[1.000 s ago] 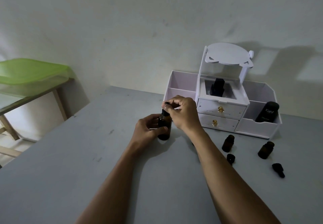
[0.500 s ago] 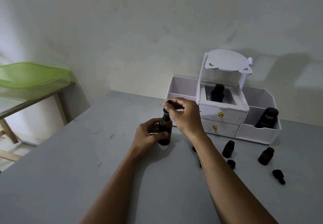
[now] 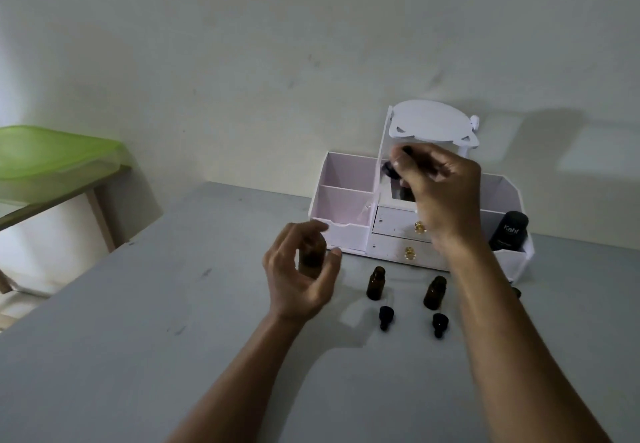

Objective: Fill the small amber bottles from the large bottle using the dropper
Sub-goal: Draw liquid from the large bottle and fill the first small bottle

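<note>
My left hand [image 3: 298,276] curls around the large amber bottle [image 3: 312,256], which stands on the grey table [image 3: 138,338]. My right hand [image 3: 440,193] is raised in front of the white organizer and pinches the dropper [image 3: 393,165] by its black bulb. Its glass tube slants down to the left, clear of the large bottle. Two small amber bottles [image 3: 375,283] [image 3: 434,292] stand uncapped between my arms. In front of each lies a black cap [image 3: 385,317] [image 3: 440,325]. A dark object [image 3: 516,292], possibly a third small bottle, shows beside my right forearm.
A white organizer [image 3: 346,200] with two drawers and open compartments stands against the wall. A black bottle marked Kahf [image 3: 509,231] sits in its right compartment. At the far left a green plastic lid [image 3: 52,155] rests on a wooden side table.
My right hand has drawn the dropper out of the large bottle and lifted it up and to the right. My left hand stays at the bottle.
</note>
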`<action>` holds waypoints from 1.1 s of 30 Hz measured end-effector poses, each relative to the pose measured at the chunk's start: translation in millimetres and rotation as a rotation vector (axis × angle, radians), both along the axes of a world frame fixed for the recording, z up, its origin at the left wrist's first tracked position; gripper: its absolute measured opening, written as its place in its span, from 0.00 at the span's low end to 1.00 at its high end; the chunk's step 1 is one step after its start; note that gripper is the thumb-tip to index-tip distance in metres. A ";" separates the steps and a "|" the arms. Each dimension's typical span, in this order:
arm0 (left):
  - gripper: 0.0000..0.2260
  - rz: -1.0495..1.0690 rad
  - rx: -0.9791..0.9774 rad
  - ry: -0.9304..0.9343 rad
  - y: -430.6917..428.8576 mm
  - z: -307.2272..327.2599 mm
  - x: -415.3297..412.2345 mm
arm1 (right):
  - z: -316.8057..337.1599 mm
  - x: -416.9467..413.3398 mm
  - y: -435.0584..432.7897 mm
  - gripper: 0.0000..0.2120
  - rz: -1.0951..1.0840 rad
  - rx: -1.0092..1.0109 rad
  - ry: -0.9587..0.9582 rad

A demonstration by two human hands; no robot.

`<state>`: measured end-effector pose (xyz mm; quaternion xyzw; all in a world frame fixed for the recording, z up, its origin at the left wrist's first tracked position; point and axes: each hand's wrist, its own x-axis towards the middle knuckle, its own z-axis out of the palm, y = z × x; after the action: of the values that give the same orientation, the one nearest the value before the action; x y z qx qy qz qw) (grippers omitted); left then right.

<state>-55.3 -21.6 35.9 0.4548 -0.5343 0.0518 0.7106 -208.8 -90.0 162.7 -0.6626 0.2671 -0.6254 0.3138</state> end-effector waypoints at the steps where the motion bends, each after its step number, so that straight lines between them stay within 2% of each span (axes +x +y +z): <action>1: 0.08 -0.038 0.007 -0.012 0.2 -0.3 -7.3 | -1.1 -8.2 -0.4 0.05 -0.009 0.010 0.021; 5: 0.06 -0.165 0.197 -0.028 -4.8 -12.0 -28.4 | -10.6 -33.6 -4.9 0.06 -0.034 0.081 0.078; 9: 0.19 -0.226 0.553 0.014 -13.4 -26.5 -36.9 | -23.8 -38.9 -12.0 0.05 -0.064 0.178 0.134; 12: 0.23 -0.231 0.692 0.022 -22.8 -31.3 -39.4 | -34.1 -37.8 -17.5 0.02 -0.074 0.223 0.182; 18: 0.23 -0.237 0.774 -0.038 -30.6 -33.1 -41.0 | -44.0 -35.0 -27.3 0.02 -0.093 0.262 0.228; 23: 0.15 -0.223 0.736 -0.032 -29.2 -32.9 -41.6 | -48.6 -32.9 -29.0 0.03 -0.072 0.270 0.249; 28: 0.14 -0.216 0.729 -0.027 -30.0 -33.9 -42.3 | -51.2 -31.4 -29.0 0.05 -0.074 0.248 0.272; 33: 0.14 -0.222 0.731 -0.036 -31.0 -35.0 -41.9 | -52.3 -31.3 -29.7 0.01 -0.102 0.219 0.302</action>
<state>-97.2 -52.6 0.8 0.6168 -0.5758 -0.2117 0.4933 -240.1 -119.7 110.4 -0.6962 0.4111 -0.5012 0.3083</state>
